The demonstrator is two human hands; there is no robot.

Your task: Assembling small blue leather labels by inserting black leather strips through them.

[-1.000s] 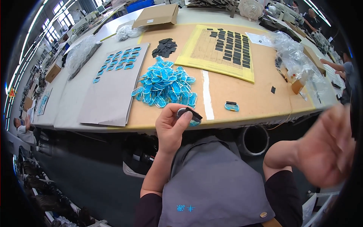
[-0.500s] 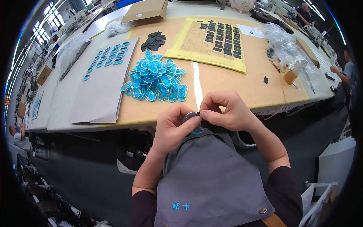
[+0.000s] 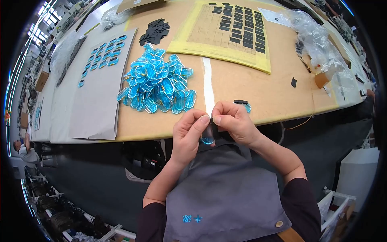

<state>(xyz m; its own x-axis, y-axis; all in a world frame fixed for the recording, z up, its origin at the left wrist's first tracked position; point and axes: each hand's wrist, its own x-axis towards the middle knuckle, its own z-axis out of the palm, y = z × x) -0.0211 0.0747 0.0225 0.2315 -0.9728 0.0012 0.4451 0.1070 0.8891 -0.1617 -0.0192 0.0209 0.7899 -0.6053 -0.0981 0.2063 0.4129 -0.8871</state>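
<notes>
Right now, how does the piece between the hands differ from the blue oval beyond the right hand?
The held piece is pinched between left hand and right hand; the table piece rests on the tabletop.
The held piece runs down the picture; the table piece lies crosswise.
The held piece looks greyish above its blue end; the table piece shows blue beside a black strip.
Both show rounded edges.

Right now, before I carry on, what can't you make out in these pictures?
All in the head view:
Held oval piece: upper end covered by the left hand and right hand.
Lone oval piece: partly hidden behind the right hand.
Blue heap: lower pieces buried under upper ones.
Cardboard box: cut off by the top edge.
</notes>
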